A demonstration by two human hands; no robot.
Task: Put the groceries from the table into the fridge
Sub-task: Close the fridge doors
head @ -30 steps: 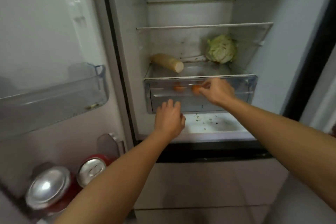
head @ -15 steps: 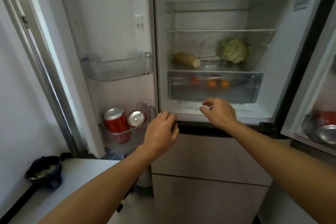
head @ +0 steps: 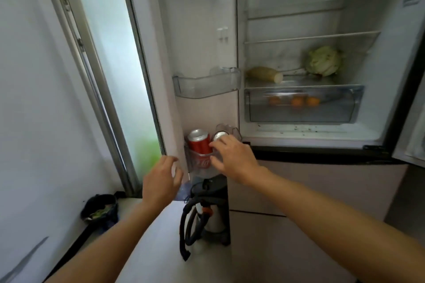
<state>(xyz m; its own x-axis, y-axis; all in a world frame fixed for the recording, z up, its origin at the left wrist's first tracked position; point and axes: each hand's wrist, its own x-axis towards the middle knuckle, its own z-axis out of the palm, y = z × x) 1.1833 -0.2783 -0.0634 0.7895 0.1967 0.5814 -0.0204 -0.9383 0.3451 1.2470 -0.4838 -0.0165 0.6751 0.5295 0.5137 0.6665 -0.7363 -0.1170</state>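
Head view: fridge [head: 308, 131] open; door [head: 197, 41] at 10 o'clock
Right hand [head: 232, 158]: fingers spread, touching upright cans [head: 199, 145]
Left hand [head: 161, 181]: spread, empty; door edge at 1 o'clock, nearer it

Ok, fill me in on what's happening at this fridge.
A person stands at the open fridge. Their right hand reaches to the lowest door shelf, fingers at the second of two cans, beside a red can. The left hand hovers open and empty near the door edge. Inside, a cabbage and a corn cob lie on the shelf, with oranges in the closed drawer.
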